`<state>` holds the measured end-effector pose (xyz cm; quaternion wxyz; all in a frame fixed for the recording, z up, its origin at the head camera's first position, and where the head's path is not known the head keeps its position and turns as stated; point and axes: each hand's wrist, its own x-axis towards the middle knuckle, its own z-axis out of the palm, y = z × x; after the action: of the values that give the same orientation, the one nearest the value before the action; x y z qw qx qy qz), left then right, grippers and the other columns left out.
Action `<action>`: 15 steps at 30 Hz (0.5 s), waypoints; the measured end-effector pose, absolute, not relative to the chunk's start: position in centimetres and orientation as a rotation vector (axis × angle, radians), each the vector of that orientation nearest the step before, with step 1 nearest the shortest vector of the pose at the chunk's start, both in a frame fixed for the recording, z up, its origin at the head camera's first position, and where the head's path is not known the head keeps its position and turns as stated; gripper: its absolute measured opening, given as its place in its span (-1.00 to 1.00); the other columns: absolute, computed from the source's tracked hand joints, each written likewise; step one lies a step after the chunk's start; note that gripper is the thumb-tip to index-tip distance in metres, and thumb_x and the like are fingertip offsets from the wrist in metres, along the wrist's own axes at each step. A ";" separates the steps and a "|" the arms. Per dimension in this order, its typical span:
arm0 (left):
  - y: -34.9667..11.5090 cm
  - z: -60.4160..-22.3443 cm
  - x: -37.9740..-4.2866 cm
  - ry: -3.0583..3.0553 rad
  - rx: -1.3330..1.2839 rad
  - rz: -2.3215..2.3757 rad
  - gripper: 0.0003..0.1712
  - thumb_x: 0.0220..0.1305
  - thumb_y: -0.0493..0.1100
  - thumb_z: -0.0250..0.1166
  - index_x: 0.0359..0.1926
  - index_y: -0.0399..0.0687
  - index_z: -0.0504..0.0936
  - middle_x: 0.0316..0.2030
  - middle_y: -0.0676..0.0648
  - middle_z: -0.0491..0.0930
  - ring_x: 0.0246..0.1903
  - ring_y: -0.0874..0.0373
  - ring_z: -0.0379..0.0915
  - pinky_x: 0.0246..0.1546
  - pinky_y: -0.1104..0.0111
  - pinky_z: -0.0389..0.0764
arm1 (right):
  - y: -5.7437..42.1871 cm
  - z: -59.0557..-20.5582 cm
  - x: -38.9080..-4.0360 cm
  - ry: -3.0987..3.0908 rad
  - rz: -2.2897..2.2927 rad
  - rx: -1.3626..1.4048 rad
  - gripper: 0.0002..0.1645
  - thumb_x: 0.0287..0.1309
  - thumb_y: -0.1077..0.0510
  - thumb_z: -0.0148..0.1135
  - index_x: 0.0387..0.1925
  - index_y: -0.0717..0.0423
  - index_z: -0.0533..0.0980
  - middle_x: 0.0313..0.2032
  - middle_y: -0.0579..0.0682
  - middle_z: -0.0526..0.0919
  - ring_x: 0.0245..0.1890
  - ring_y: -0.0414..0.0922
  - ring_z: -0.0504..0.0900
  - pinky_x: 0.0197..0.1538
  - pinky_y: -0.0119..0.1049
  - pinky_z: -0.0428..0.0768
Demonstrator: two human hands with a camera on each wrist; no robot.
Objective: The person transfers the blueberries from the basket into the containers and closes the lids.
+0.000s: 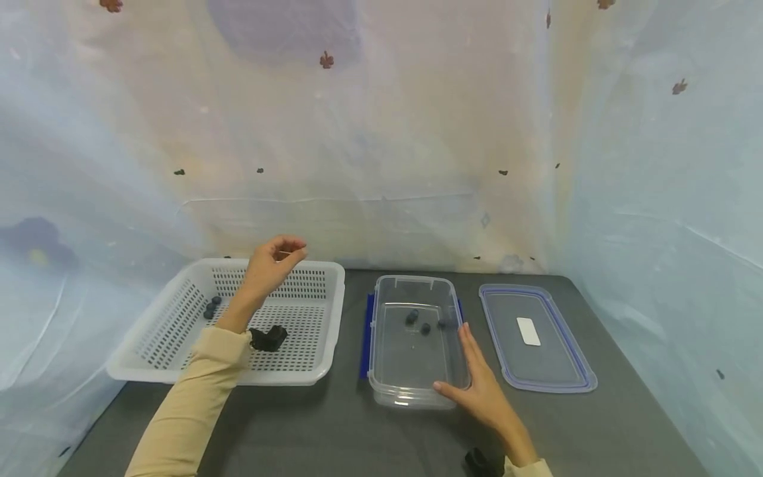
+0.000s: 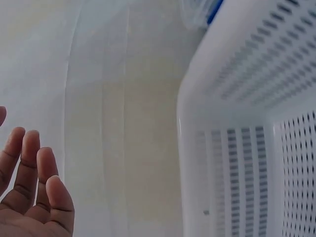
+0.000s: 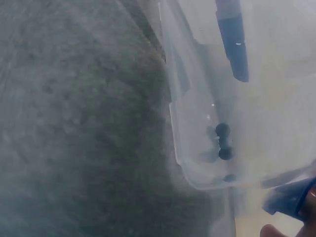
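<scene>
Left sleeve [image 1: 185, 404] and forearm [image 1: 238, 311] block part of the white basket [image 1: 335, 311], just right of its dark balls [image 1: 209, 314]; the left hand [image 1: 273, 266] hangs over the far side, fingers loosely curled. Well apart, the right hand [image 1: 484, 394] rests spread fingers on the clear container [image 1: 393, 361], which holds similar balls [image 1: 426, 329]; a blue-edged lid [image 1: 554, 351] lies to the right.
</scene>
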<state>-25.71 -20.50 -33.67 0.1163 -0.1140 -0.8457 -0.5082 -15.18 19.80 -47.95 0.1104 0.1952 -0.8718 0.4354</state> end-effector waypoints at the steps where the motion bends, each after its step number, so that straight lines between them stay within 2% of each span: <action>1: -20.9 -33.6 -25.7 -2.472 -0.315 -1.483 -0.61 0.40 -0.02 0.19 0.08 -0.18 0.55 -0.01 -0.19 0.52 -0.03 -0.05 0.42 -0.15 0.14 0.43 | 19.8 -48.0 -15.2 -2.565 1.282 0.581 0.34 -0.10 -0.09 0.52 0.50 0.22 -0.11 0.51 0.09 -0.17 0.42 0.25 -0.06 0.25 0.33 0.07; 9: -23.9 -33.7 -26.0 -2.455 -0.166 -1.485 -0.56 0.42 0.02 0.15 0.10 -0.24 0.53 0.04 -0.22 0.49 -0.02 -0.03 0.41 -0.10 0.18 0.40 | 19.8 -48.0 -15.2 -2.577 1.264 0.575 0.43 -0.19 -0.12 0.56 0.50 0.25 -0.14 0.51 0.11 -0.19 0.42 0.27 -0.08 0.25 0.34 0.06; 15: -27.0 -35.2 -26.3 -2.464 0.015 -1.465 -0.51 0.44 0.02 0.10 0.15 -0.28 0.48 0.06 -0.28 0.45 -0.02 -0.15 0.41 -0.13 0.15 0.42 | 19.7 -48.1 -15.1 -2.560 1.309 0.557 0.42 -0.19 -0.10 0.57 0.50 0.24 -0.13 0.51 0.10 -0.18 0.42 0.26 -0.09 0.24 0.37 0.05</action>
<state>-26.31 -27.03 -35.19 0.1371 0.0051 -0.8514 -0.5063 -15.10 19.73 -48.09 0.1061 0.1891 -0.8692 0.4443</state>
